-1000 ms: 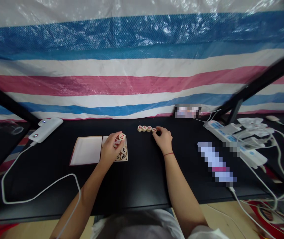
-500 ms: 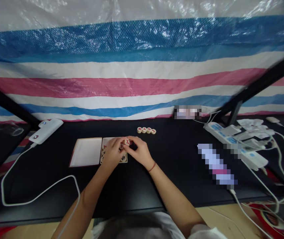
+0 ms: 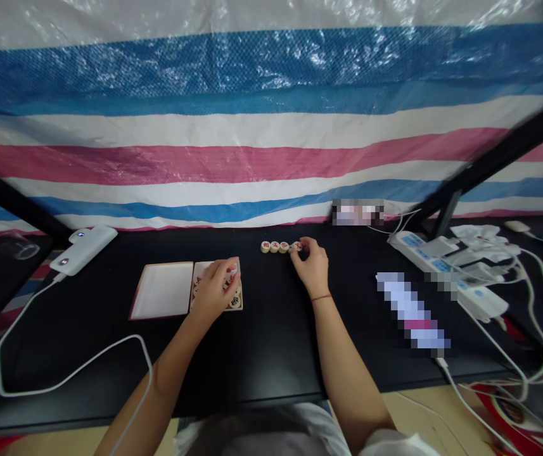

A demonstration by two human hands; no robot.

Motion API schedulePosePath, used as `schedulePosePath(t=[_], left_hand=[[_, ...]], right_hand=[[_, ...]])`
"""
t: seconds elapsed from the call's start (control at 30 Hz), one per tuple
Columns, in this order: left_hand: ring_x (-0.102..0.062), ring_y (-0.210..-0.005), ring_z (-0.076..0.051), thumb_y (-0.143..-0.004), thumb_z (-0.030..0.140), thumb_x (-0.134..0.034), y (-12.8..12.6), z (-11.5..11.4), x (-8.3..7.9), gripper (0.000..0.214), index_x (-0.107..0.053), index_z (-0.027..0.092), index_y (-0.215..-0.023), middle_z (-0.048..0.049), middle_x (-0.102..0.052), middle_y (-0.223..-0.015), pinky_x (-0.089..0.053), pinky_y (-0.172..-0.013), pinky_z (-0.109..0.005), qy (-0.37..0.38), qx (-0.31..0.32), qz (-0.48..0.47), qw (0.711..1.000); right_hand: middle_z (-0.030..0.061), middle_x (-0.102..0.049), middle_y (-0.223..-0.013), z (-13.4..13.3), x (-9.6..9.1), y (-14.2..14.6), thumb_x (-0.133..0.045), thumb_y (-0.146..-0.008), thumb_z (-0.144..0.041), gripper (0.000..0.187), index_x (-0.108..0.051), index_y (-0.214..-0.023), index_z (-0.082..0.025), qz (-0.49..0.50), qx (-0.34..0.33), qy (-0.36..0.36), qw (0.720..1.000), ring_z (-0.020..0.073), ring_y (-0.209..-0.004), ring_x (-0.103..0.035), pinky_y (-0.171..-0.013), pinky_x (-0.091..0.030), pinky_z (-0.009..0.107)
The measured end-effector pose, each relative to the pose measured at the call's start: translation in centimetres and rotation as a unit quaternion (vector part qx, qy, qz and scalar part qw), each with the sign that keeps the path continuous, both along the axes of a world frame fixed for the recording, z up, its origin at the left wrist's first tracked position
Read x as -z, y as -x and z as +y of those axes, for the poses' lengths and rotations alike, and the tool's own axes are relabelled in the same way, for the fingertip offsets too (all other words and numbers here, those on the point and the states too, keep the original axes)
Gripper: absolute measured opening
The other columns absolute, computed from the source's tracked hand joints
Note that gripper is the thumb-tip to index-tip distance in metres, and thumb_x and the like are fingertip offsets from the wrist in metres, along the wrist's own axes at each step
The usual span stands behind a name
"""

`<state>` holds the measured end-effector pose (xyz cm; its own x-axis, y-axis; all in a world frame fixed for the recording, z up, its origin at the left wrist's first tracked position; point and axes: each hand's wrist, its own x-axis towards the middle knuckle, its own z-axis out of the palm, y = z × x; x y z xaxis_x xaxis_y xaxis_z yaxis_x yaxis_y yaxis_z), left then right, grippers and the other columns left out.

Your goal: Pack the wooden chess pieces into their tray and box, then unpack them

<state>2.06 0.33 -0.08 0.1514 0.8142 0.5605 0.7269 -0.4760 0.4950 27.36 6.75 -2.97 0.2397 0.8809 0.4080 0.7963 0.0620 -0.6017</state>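
**Pinching the last one in the line**

A row of round wooden chess pieces [image 3: 275, 247] with red marks lies on the black table [image 3: 271, 354], near its far edge. The pieces sit side by side, touching. The person's right hand [image 3: 310, 266] is at the right end of the row. Its finger and thumb are closed on the end piece [image 3: 296, 247], so this grip is holding it. The left hand [image 3: 217, 288] is curled over a shallow pale tray [image 3: 198, 266] with more round pieces in it. I cannot tell if this grip is holding a piece. A white box lid [image 3: 161, 290] with a red edge sits just left of the tray. Farther left is a white power bank [image 3: 85, 250]. To the right lies a white power strip [image 3: 423, 250]. Behind the table hangs a striped blue, white and pink plastic sheet [image 3: 271, 164].
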Motion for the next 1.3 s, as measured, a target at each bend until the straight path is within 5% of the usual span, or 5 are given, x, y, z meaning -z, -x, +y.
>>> schedulePosePath(t=[0.43,0.6,0.73,0.87,1.3], left_hand=[[-0.064,-0.088,-0.017,-0.092,0.023,-0.050,0.3,0.0,-0.1,0.025,-0.059,0.021,-0.114,-0.0044,-0.066,-0.092,-0.050,-0.085,-0.032,0.013,0.003,-0.012,1.000],[-0.063,-0.088,-0.020,-0.090,0.020,-0.047,1.4,0.7,-0.2,0.026,-0.065,0.022,-0.108,-0.0062,-0.067,-0.096,-0.049,-0.085,-0.035,0.011,-0.048,-0.001,0.999],[-0.059,-0.088,-0.025,-0.085,0.017,-0.048,3.7,1.4,-0.2,0.026,-0.072,0.022,-0.093,-0.0074,-0.069,-0.094,-0.045,-0.083,-0.041,0.068,-0.154,0.078,0.983],[-0.056,-0.088,-0.026,-0.085,0.026,-0.049,5.7,1.6,-0.2,0.024,-0.073,0.025,-0.088,-0.0065,-0.068,-0.094,-0.043,-0.078,-0.040,0.172,-0.168,0.163,0.957],[-0.052,-0.099,-0.032,-0.085,0.035,-0.051,6.3,1.5,-0.6,0.024,-0.071,0.023,-0.080,-0.0092,-0.060,-0.100,-0.043,-0.085,-0.050,0.280,-0.161,0.201,0.925]], right_hand=[[0.0075,-0.068,-0.101,0.0,0.9,0.3,-0.051,-0.083,-0.028,0.023,-0.065,-0.100,-0.022,-0.049,-0.011,0.052,0.997,0.0263,-0.095,-0.055,-0.078,-0.039,0.036],[0.0127,-0.064,-0.114,-0.6,-0.4,1.6,-0.052,-0.084,-0.033,0.031,-0.063,-0.109,-0.018,-0.037,0.011,-0.035,0.999,0.0295,-0.107,-0.053,-0.088,-0.041,0.042],[0.0091,-0.068,-0.102,-2.1,-1.6,5.1,-0.043,-0.094,-0.030,0.027,-0.064,-0.109,-0.020,-0.001,-0.165,-0.052,0.985,0.0229,-0.096,-0.058,-0.090,-0.041,0.037],[0.0061,-0.069,-0.101,-3.6,-1.8,8.5,-0.039,-0.098,-0.028,0.030,-0.065,-0.113,-0.023,-0.035,-0.310,0.024,0.950,0.0203,-0.091,-0.058,-0.082,-0.041,0.033],[0.0063,-0.069,-0.097,-4.2,-1.5,10.4,-0.036,-0.102,-0.034,0.034,-0.066,-0.106,-0.020,-0.112,-0.277,0.065,0.952,0.0192,-0.086,-0.055,-0.072,-0.032,0.032]])
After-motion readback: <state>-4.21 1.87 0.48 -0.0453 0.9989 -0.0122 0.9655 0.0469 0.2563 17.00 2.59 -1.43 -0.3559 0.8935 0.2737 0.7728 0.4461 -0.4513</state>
